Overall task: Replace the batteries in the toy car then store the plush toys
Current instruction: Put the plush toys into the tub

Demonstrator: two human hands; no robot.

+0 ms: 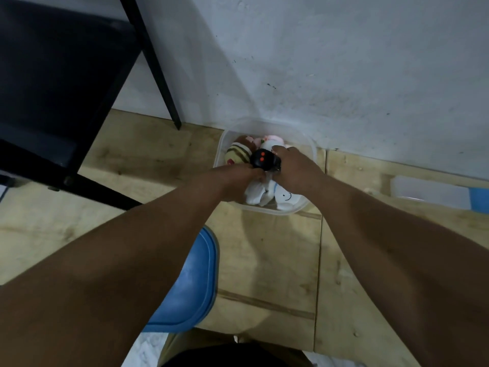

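Under the hands: one clear tub [309,205], one black toy car [264,160], at least four plush toys [238,154]. One blue lid [195,282].

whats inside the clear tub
Plush toys fill the clear tub: a striped one, a pink one, white ones. Hands and a black object cover the middle.

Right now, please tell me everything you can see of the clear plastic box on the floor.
The clear plastic box is see-through, with rounded corners and no lid on it. It stands upright on the wooden floor, close to the white wall. Plush toys fill it: one striped, one pink, some white. Both hands reach into it, the left hand and the right hand, around a black object with two orange dots.
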